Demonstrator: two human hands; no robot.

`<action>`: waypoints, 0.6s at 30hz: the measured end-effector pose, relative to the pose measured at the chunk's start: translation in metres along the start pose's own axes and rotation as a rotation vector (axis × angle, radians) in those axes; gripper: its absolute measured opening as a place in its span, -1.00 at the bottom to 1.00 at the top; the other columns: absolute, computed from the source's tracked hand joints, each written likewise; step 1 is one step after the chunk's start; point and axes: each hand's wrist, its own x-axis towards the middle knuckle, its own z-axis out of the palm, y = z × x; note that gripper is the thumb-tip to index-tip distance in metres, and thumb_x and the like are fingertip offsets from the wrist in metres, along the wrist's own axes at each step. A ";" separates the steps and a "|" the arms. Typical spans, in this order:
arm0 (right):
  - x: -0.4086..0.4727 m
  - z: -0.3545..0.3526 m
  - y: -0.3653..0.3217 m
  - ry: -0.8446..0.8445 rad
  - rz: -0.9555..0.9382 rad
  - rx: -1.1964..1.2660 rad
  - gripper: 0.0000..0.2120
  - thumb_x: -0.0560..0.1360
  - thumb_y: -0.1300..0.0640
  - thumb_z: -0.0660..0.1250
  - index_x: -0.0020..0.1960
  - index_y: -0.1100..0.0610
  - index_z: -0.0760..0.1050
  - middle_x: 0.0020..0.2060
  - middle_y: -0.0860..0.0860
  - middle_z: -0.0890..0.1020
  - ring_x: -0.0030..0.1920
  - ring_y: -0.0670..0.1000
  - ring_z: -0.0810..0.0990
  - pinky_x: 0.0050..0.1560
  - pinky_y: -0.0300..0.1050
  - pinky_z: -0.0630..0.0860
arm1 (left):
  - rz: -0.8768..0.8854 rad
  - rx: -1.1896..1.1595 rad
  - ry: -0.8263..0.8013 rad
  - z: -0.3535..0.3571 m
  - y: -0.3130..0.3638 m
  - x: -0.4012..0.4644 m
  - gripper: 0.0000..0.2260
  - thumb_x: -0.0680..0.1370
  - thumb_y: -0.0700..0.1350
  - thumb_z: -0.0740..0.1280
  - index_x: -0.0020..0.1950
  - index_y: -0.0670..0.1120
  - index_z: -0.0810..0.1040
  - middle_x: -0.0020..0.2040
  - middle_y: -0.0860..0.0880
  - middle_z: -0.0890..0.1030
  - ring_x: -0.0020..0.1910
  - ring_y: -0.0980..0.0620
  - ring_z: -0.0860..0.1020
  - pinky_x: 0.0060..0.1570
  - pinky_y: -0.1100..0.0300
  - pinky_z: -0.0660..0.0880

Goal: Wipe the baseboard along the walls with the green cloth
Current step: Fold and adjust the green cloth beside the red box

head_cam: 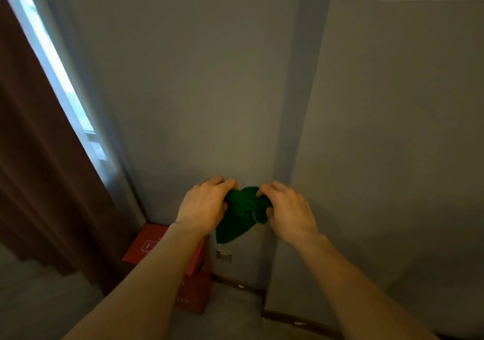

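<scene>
1. The green cloth [242, 212] is bunched up in the air in front of the grey wall [196, 91], a little below the middle of the view, at about 6 o'clock from the centre.
2. The left hand [204, 203] closes its fingers on the left side of the cloth, with the back of the hand facing the camera.
3. The right hand [288, 208] closes its fingers on the right side of the cloth; the two hands are near each other, with only the cloth between them.
4. One loose end of the cloth hangs down toward 7 o'clock, below the left hand.
5. The dark baseboard [296, 321] runs along the bottom of the wall at about 5 o'clock, well below the cloth, and the cloth does not touch it.
6. A red box [193, 284] stands on the floor against the wall at 7 o'clock, partly hidden by the left forearm.
7. A small wall socket [224, 256] sits just right of the box, under the hanging cloth end.
8. A brown curtain [39, 169] covers the left side at 9 o'clock, beside a bright window strip [52, 59].
</scene>
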 end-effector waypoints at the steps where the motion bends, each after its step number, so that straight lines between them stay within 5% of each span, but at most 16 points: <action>1: 0.002 0.006 0.001 -0.002 0.010 0.001 -0.60 0.39 0.36 0.33 0.15 0.04 0.49 0.02 0.06 0.55 0.00 0.17 0.51 -0.16 0.00 0.46 | 0.000 -0.009 -0.009 0.005 -0.004 0.003 -0.73 0.53 -0.26 0.37 0.17 0.00 0.51 0.04 -0.04 0.54 -0.02 -0.15 0.56 -0.14 -0.02 0.51; 18: 0.035 0.229 0.036 -0.129 0.245 -0.010 -0.59 0.36 0.31 0.34 0.16 0.01 0.51 0.09 0.04 0.55 0.04 0.20 0.54 -0.14 0.02 0.48 | 0.091 -0.119 -0.258 0.196 -0.151 0.034 -0.70 0.50 -0.23 0.37 0.19 0.01 0.49 0.09 -0.07 0.53 0.08 -0.23 0.56 -0.11 -0.10 0.53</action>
